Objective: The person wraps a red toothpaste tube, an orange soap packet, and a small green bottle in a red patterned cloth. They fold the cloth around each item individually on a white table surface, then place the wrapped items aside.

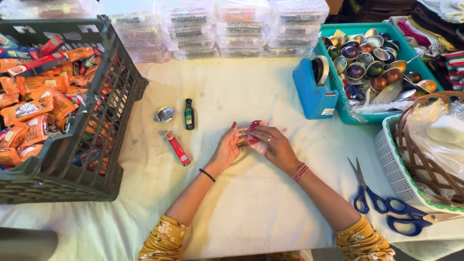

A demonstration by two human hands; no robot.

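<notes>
At the centre of the cloth-covered bench (251, 193), the left hand (226, 151) and right hand (271, 146) both pinch a small orange candy packet in clear wrapping (244, 133). At nine o'clock lie a red stick packet (177, 148), a dark little bottle (189, 114) and a grey plastic crate (113, 104).

Table (251, 203) under cream cloth; warm, even light; walls, floor unseen.
</notes>
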